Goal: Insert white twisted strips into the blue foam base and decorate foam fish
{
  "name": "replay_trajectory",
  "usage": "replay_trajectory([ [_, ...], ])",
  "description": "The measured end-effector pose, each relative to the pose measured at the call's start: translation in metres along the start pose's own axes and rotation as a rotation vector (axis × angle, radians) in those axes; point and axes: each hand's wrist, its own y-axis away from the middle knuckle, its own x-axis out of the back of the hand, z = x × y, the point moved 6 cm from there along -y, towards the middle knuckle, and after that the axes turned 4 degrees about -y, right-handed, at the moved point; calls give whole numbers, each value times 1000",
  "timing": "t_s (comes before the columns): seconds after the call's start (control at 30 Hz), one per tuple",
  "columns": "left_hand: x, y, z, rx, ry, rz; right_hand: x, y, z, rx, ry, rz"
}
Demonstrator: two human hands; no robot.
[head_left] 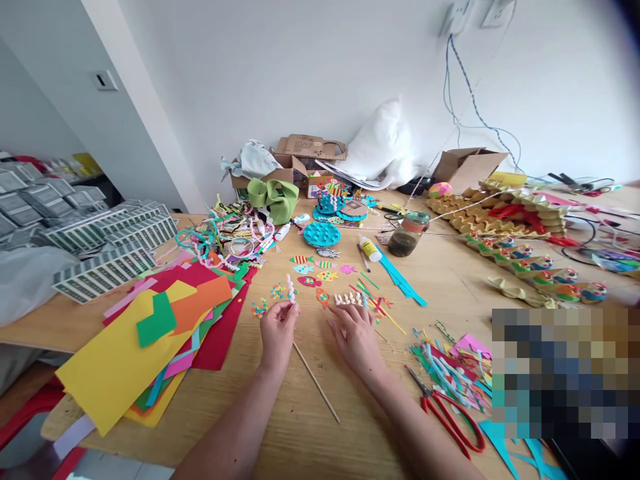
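Note:
My left hand (278, 335) pinches a pale pink twisted pipe cleaner (291, 287), which stands up from the fingertips. My right hand (356, 335) is palm down over the table with its fingers apart. Its fingertips are by an orange paper fish (323, 297) and a cluster of small white shell-like pieces (344, 299); whether they touch either I cannot tell. Several other colored paper fish (327, 275) lie just beyond. Small colored paper dots (260, 309) are scattered left of the left hand. Between my forearms lies a thin wooden stick (317, 383).
Colored paper sheets (110, 360) are piled at left, below tangled pipe cleaners (240, 233). Further back are a blue round dimpled piece (322, 234), a glue bottle (370, 249) and a jar (409, 235). Red-handled scissors (453, 413) and paper scraps (450, 373) lie at right.

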Motion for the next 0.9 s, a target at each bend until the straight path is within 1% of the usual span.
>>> replay_trajectory([
  [0.07,1,0,0,14,-3,14,-1,-9,-9,31,54,-74],
  [0.17,0,0,0,36,0,10,-6,-32,-16,100,138,-188],
  [0.3,1,1,-1,61,18,14,-22,-67,-10,131,252,-317],
  [0.4,2,1,0,72,22,23,-36,-83,-5,138,314,-354],
  [0.5,2,1,1,84,15,22,-48,-88,0,129,358,-384],
  [0.67,1,1,2,99,8,20,-61,-85,3,136,382,-463],
  [0.9,3,0,5,89,-9,26,-78,-92,-10,207,351,-474],
])
